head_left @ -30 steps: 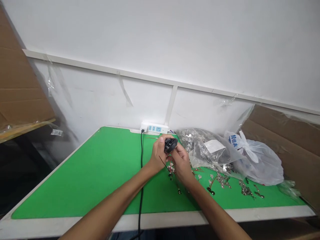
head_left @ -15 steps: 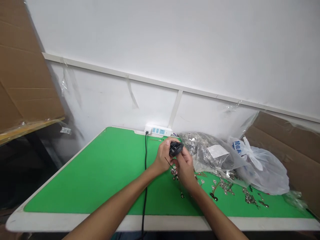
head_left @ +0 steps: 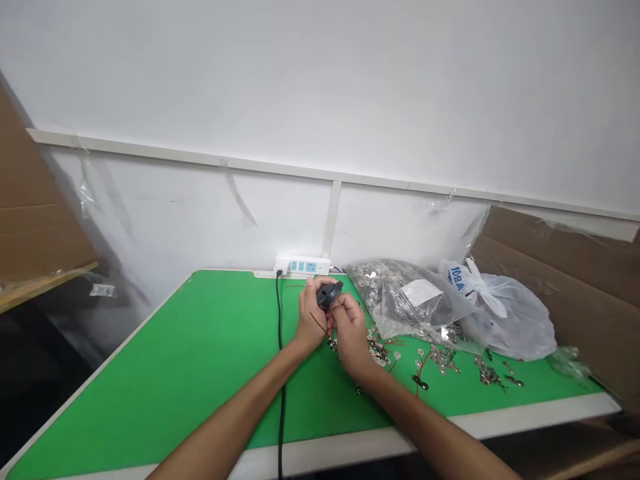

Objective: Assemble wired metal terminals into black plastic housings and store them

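Above the green mat (head_left: 150, 373) on the bench (head_left: 340, 451), a black plastic part (head_left: 327, 295) sits between both hands, near the white power strip (head_left: 306, 265). The left hand (head_left: 311, 317) has its fingers curled around it; the right hand (head_left: 353, 333) has its fingers closed against the near edge, their tips partly hidden. A black cable (head_left: 280, 327) passes beneath the left forearm. Small metal pieces (head_left: 443, 359) lie rightward, some blocked by the right hand, with a clear bag (head_left: 395, 303) and a tied white bag (head_left: 517, 320) behind
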{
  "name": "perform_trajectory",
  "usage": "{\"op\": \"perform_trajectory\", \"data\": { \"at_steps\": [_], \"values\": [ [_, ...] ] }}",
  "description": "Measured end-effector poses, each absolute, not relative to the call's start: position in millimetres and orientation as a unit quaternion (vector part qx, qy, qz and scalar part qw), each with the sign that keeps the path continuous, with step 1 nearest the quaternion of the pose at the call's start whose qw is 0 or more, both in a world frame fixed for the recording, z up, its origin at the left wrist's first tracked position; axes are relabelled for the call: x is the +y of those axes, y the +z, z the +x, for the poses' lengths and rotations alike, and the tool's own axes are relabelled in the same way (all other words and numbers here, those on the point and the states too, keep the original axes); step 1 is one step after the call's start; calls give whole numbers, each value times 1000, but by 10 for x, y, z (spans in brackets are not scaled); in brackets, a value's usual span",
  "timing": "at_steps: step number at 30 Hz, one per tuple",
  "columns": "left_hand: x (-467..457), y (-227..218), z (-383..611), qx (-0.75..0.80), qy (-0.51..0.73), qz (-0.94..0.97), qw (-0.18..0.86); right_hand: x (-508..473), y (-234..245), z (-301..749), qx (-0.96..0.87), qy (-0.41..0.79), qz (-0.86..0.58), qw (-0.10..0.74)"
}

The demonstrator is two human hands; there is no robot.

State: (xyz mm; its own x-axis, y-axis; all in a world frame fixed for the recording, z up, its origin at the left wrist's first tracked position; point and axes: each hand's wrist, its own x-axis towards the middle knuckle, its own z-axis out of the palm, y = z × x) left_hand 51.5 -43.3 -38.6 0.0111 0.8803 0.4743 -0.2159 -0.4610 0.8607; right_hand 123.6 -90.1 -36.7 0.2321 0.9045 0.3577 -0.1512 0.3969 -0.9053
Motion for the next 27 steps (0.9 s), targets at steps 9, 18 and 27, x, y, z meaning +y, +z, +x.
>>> {"op": "perform_trajectory", "data": {
  "at_steps": [9,18,27],
  "values": [
    [-406,-280,405,257,623,648,357,-750,-473,1323,-446,440,-366,688],
    [-168,-209,396,294,737,467,391,-877,-423,1236,-491,457,-357,650],
    [212,-29,41,255,725,268,581,-771,-273,1371,-501,439,-349,659]
  ]
}}
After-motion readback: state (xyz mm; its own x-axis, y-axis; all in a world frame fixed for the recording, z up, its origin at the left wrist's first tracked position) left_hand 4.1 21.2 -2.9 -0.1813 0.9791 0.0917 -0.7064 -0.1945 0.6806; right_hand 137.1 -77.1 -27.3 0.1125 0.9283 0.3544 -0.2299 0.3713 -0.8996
